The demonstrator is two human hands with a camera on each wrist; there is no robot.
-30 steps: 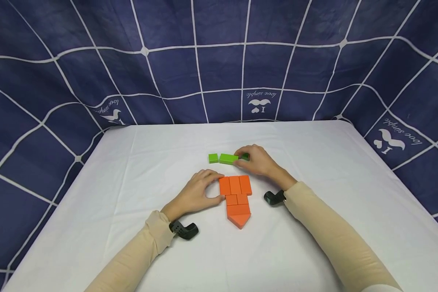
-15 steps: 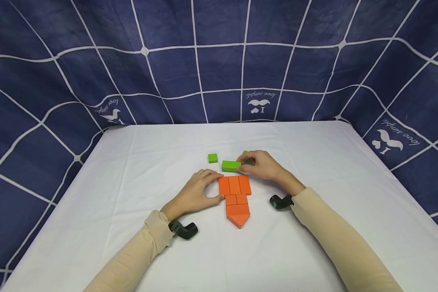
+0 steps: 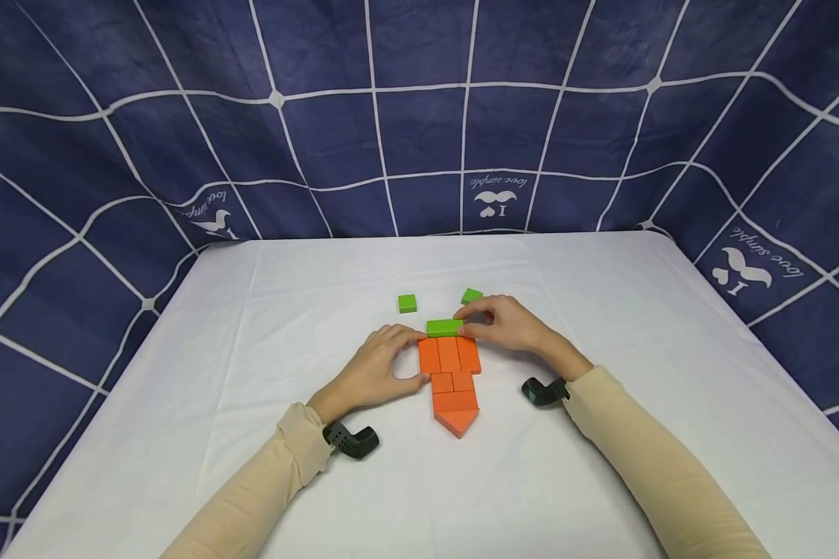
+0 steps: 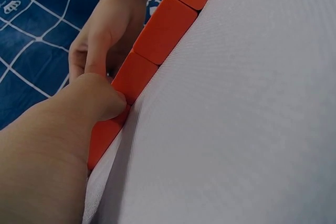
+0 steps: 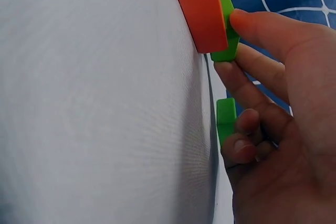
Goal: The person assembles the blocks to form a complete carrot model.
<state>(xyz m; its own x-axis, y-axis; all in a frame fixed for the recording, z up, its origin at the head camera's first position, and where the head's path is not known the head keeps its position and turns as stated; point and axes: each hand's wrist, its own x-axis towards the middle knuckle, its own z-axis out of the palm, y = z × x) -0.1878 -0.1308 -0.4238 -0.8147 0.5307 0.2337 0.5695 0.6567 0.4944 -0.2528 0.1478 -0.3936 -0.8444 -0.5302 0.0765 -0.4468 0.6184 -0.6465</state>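
Flat orange blocks (image 3: 450, 355) form a shape on the white cloth: three upright rectangles in a row, smaller blocks in front, and a pointed orange piece (image 3: 457, 421) nearest me. My left hand (image 3: 377, 365) holds the leftmost rectangle of the row, index finger at its far corner and thumb (image 4: 113, 103) by its near corner. A long green block (image 3: 444, 328) lies crosswise along the row's far edge. My right hand (image 3: 506, 322) pinches that block's right end between thumb and fingers; in the right wrist view the green block (image 5: 227, 48) shows close behind orange.
Two small green blocks stand farther back: a left one (image 3: 407, 303) and a right one (image 3: 471, 296), just beyond the right hand's fingers. The table's white cloth (image 3: 308, 295) ends at a dark blue curtain (image 3: 419, 132) with white lines.
The long green block has come toward me, from between the small green blocks to the orange row's far edge, with my right hand. My left hand has stayed put.
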